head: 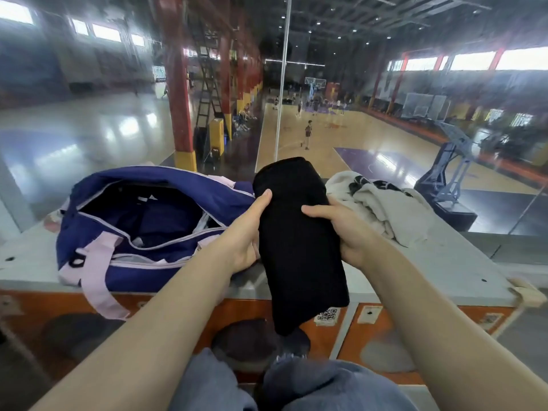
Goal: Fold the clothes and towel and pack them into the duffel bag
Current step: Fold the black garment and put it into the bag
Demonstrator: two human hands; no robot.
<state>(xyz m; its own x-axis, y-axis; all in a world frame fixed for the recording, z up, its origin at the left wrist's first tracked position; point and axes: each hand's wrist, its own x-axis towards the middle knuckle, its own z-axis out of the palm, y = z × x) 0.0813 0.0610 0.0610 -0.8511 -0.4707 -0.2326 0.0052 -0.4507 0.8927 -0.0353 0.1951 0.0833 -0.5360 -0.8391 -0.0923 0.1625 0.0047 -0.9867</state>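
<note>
A folded black garment is held up above the grey ledge, in front of me. My left hand grips its left edge, thumb on top. On its right edge, my right hand holds it with the thumb across the front. The navy duffel bag with pale pink straps lies on the ledge to the left, its zip wide open and dark fabric visible inside. A crumpled off-white towel or garment with black markings lies on the ledge to the right.
The ledge tops an orange locker front with QR stickers. Behind it a glass pane overlooks a basketball court with several people. My knees in grey trousers are at the bottom.
</note>
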